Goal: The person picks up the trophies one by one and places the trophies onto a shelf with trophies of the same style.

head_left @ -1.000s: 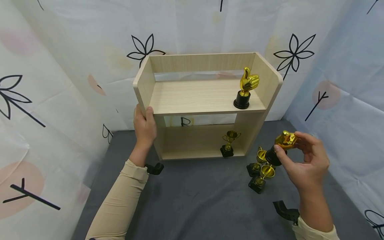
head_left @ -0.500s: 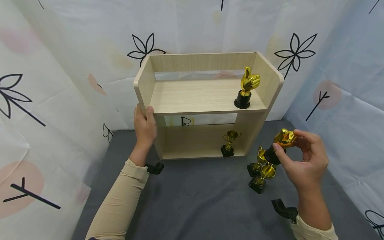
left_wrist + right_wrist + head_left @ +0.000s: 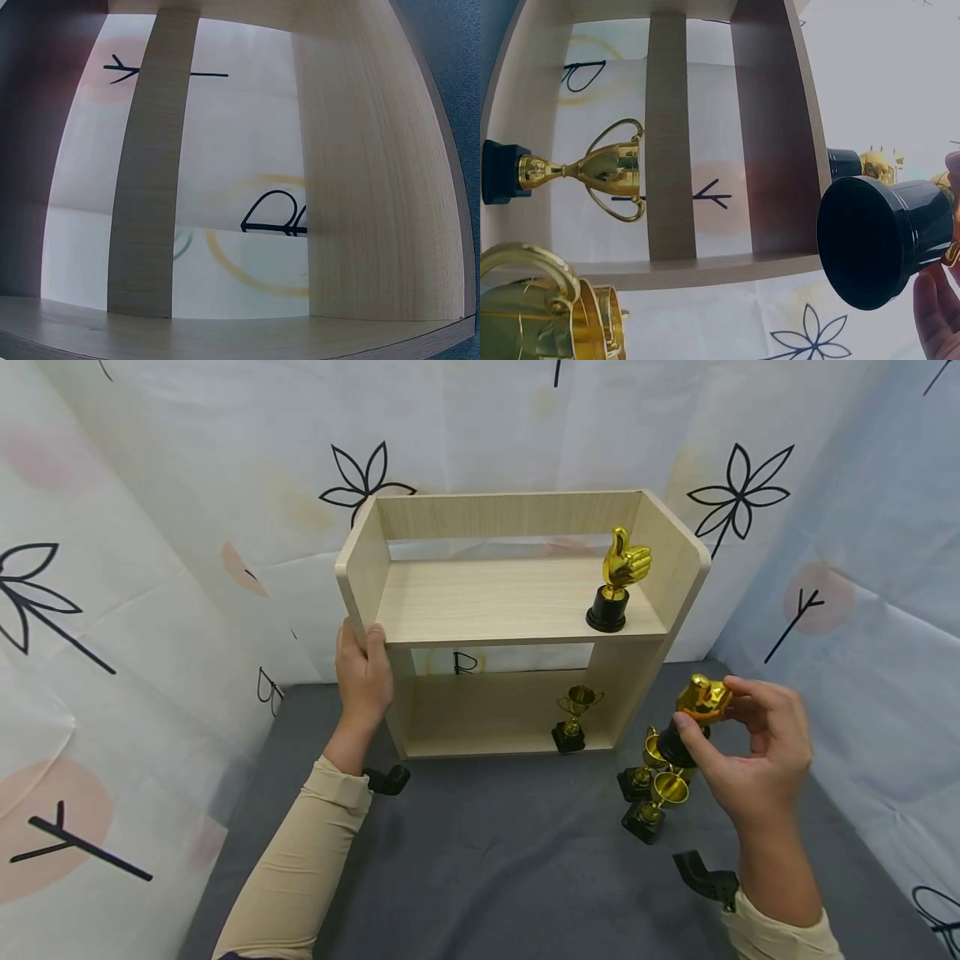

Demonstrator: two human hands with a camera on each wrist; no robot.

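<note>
My right hand (image 3: 738,747) holds a gold thumbs-up trophy (image 3: 693,714) with a round black base (image 3: 881,240), tilted, in the air to the right of a light wooden shelf unit (image 3: 517,610). My left hand (image 3: 363,672) grips the front edge of the unit's left side panel. Another thumbs-up trophy (image 3: 617,581) stands upright at the right end of the top shelf. A small gold cup trophy (image 3: 573,718) stands on the lower shelf at the right, seen too in the right wrist view as a cup trophy (image 3: 577,172).
Two gold cup trophies (image 3: 648,793) stand on the grey cloth (image 3: 495,860) just below my right hand. White sheets printed with black flowers (image 3: 135,527) close in the back and both sides. The left wrist view shows only the shelf's inner boards (image 3: 375,172).
My right hand has carried the thumbs-up trophy a little up and to the left, toward the shelf unit. The left hand has stayed on the side panel.
</note>
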